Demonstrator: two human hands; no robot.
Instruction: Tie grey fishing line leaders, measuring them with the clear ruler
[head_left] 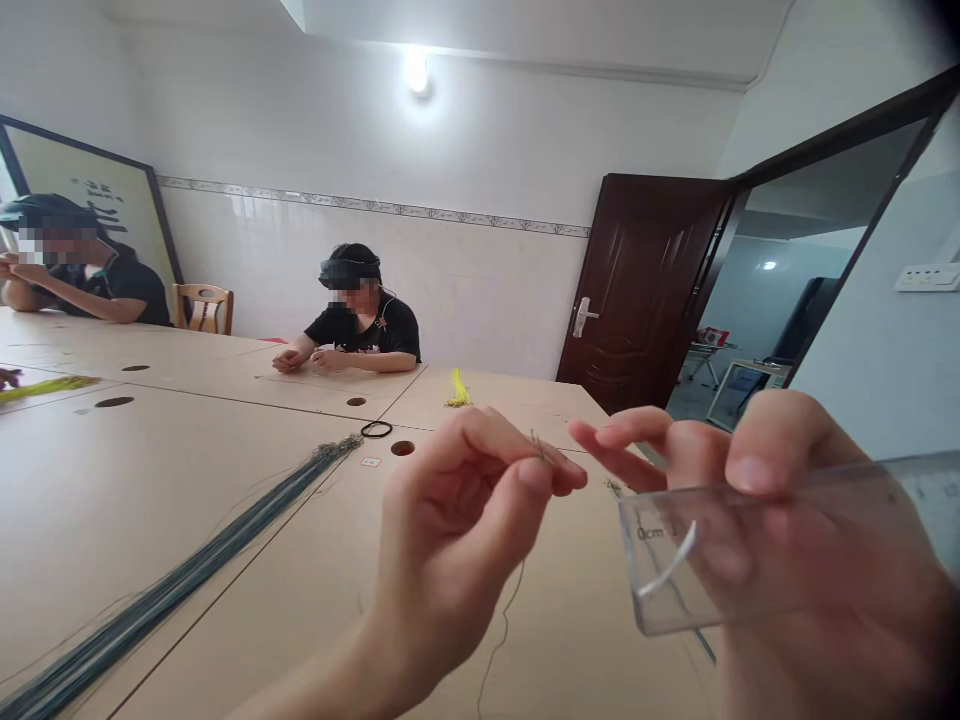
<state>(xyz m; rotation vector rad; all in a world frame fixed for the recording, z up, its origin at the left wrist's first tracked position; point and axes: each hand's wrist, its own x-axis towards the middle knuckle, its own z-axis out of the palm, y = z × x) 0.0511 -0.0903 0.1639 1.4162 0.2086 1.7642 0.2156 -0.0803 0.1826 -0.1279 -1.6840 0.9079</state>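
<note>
Above the table (pixel 225 450), my left hand (pixel 450 530) is pinching a thin strand (pixel 537 446) tightly between thumb and forefinger, while my right hand (pixel 795 520) is gripping a clear ruler (pixel 930 500).

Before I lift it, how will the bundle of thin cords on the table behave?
The bundle of thin cords will probably be floppy and light: it lies flat with loose strands splaying out. It may tangle or spread apart.

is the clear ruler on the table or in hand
In hand: the clear plastic ruler is held up above the table by the right hand, its 0 cm end showing beyond the fingers.
</note>
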